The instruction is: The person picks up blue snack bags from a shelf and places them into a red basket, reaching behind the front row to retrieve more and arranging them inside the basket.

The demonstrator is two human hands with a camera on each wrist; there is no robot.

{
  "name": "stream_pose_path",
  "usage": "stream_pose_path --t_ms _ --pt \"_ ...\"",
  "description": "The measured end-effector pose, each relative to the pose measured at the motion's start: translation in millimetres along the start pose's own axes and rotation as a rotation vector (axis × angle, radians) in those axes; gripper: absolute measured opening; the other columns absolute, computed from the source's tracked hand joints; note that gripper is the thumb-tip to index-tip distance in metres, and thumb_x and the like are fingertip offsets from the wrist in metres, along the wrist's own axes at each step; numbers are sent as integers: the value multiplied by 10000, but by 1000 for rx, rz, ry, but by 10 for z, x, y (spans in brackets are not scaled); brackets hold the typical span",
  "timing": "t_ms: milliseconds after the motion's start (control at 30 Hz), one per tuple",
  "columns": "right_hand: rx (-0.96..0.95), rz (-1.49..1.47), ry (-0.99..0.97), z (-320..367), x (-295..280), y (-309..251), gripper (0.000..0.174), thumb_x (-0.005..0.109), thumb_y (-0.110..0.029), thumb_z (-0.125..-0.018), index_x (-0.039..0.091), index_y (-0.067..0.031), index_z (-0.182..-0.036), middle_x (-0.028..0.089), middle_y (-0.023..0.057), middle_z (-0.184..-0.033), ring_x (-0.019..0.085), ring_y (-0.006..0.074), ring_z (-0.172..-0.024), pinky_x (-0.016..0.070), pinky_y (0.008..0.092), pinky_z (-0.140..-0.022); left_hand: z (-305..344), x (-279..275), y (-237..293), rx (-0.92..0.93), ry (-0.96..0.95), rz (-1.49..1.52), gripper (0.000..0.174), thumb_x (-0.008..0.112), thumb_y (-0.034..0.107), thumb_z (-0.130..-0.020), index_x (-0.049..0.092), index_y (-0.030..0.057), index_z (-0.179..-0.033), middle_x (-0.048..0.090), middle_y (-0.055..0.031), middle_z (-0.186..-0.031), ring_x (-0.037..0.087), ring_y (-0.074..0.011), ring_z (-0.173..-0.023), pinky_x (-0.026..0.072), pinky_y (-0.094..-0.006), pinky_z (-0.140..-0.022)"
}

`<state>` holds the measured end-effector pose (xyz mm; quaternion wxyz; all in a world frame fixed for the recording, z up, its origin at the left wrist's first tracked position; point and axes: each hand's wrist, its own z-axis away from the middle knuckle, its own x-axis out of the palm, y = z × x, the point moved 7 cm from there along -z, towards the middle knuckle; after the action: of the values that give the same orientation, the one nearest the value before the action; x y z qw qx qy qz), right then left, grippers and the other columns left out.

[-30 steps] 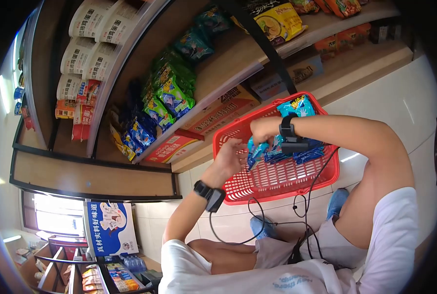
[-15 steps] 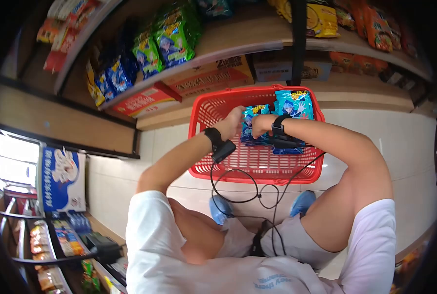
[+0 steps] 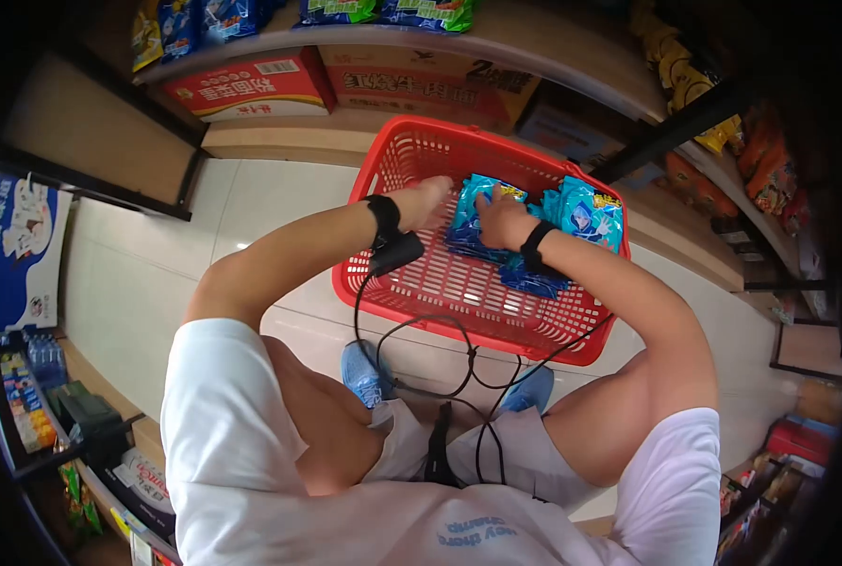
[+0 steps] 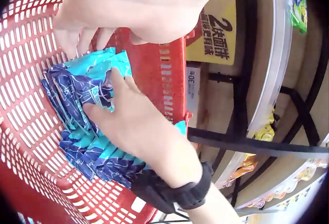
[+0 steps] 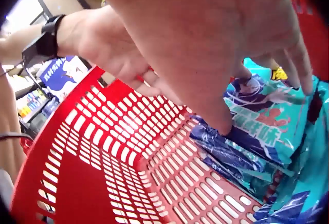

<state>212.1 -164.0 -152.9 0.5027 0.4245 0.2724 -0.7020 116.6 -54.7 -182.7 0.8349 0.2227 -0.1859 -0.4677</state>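
Inside a red plastic shopping basket (image 3: 496,151) on the floor lies a stack of teal and dark-blue snack packets (image 3: 465,209). My right hand (image 3: 506,222) rests over this stack; in the right wrist view its fingers (image 5: 300,67) spread across the top packet while the thumb lies at the near edge. At the stack's left side, my left hand (image 3: 425,200) hovers within the basket, palm inward, fingers loosely extended and holding nothing. More teal packets (image 3: 586,222) fill the basket's right end, the uppermost showing a hooded cartoon figure.
Beyond the basket runs a low shelf (image 3: 345,38) with bagged snacks, and cartons (image 3: 251,87) sit beneath it. A black cable (image 3: 411,321) loops from the wrist cameras across the basket's near rim. Blue shoes (image 3: 364,373) stand close in front.
The right hand, earlier curled round a teal packet held over the basket, now lies flatter on the stack. The left hand has drawn slightly away from the packets. The head view has swung.
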Motion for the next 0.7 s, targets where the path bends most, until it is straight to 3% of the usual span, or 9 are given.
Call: stream_pose_path --t_ms 33,67,200,333,367,467,500,633,700 --pt "18 78 -45 56 -41 -91 786 600 -244 -855 277 54 -1507 252 429 -1495 529 501 -1229 484 479 -993 -130 -32 -68 -13 -42 50 523 410 468 -995 540 60 -1296 547 -158 -1337 517 -282 -1229 403 -401 -1067" --pt "37 194 84 -61 160 -114 712 586 -277 -885 350 -10 -1502 309 394 -1492 552 483 -1156 537 510 -819 -127 -41 -68 -30 -51 -12 479 440 469 -980 564 69 -1213 594 -141 -1229 560 -265 -1132 456 -401 -992" --pt "124 412 112 2 247 -267 688 480 -310 -963 263 -22 -1549 267 330 -1552 496 543 -1188 530 575 -777 -46 44 -43 -67 -103 -32 422 516 500 -923 566 99 -1045 610 -87 -982 582 -219 -891 490 -370 -786" --pt "59 124 -10 106 86 -216 737 562 -302 -940 260 -7 -1544 190 340 -1573 445 604 -1231 517 600 -867 11 145 -22 -107 -89 20 480 539 499 -911 562 85 -1154 594 -108 -1083 563 -214 -993 475 -343 -835" --pt "-11 -29 14 195 -65 -204 722 634 -292 -902 344 -5 -1498 248 321 -1552 478 545 -1243 511 549 -929 81 172 -12 -103 -116 51 482 547 490 -909 555 85 -1170 588 -113 -1111 560 -216 -1005 473 -343 -851" --pt "-92 -304 -108 468 -498 -101 646 669 -304 -877 450 -17 -1412 375 281 -1481 519 448 -1243 508 497 -953 448 281 94 -140 -243 96 485 588 451 -897 527 88 -1213 549 -135 -1241 546 -220 -1073 468 -351 -902" --pt "-86 -309 -36 635 -710 -74 547 663 -301 -873 526 -3 -1311 541 255 -1311 586 406 -1159 520 499 -916 588 320 155 -172 -286 114 466 580 433 -906 523 87 -1213 567 -135 -1214 558 -228 -1068 472 -352 -902" --pt "-15 -581 -35 1169 -1209 93 519 644 -287 -871 547 38 -1264 647 299 -1093 639 430 -1035 519 502 -879 1306 485 467 -243 -481 233 334 515 302 -960 532 65 -1195 637 -114 -1097 618 -241 -1011 506 -353 -858" --pt "20 -775 45 1428 -1493 116 521 615 -289 -904 522 34 -1302 629 303 -1156 621 417 -1085 509 485 -908 1655 557 457 -264 -546 221 293 511 276 -975 573 49 -1150 658 -91 -1084 637 -218 -989 521 -340 -834"
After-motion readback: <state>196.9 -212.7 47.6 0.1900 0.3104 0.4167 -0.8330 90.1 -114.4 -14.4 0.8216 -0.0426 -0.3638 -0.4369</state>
